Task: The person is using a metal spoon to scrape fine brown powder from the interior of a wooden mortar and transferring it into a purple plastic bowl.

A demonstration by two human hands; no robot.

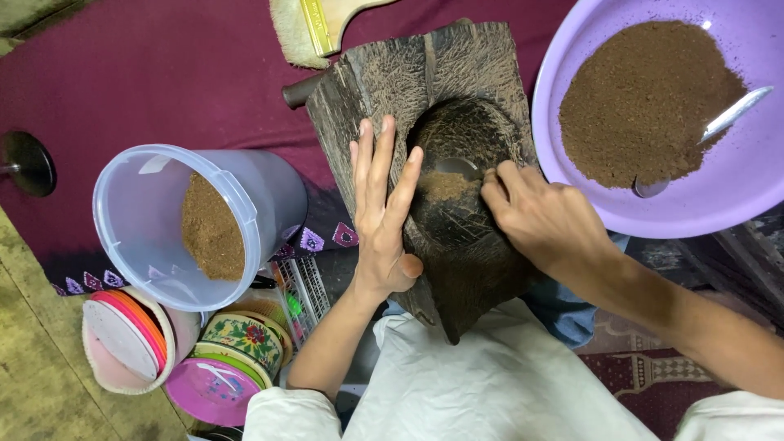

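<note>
Wooden mortar block [384, 73], dark and heavily carved, sits tilted across the person's lap with its deep round hollow [461, 139] facing up, and that's clearly the centre of the action. Left hand [382, 204] lies flat and open on the block just beside the hollow, fingers [371, 155] stretched out and released, holding nothing, just steadying the wood. Right hand [535, 216] has its fingertips pinched down into the hollow on a small heap of brown powder [445, 186]; I can't tell if it's actually gripping any or just pushing it. My guess is this is the scraping-out stage, gathering the last ground stuff from the hollow, and whatever comes next would need a careful sweep so the powder doesn't spill off the tilted edge. Just to the right is a big purple basin [759, 188] with a large mound of the same powder and a metal spoon [719, 122] lying in it. To the left, a clear plastic tub [139, 204] lies on its side, partly filled. Everything rests on a maroon cloth [147, 73] spread on the floor, no proper surface here. Down at the lower left sit some colourful lids and a floral tin [245, 339], and a brush [314, 28] pokes in at the top.
</note>
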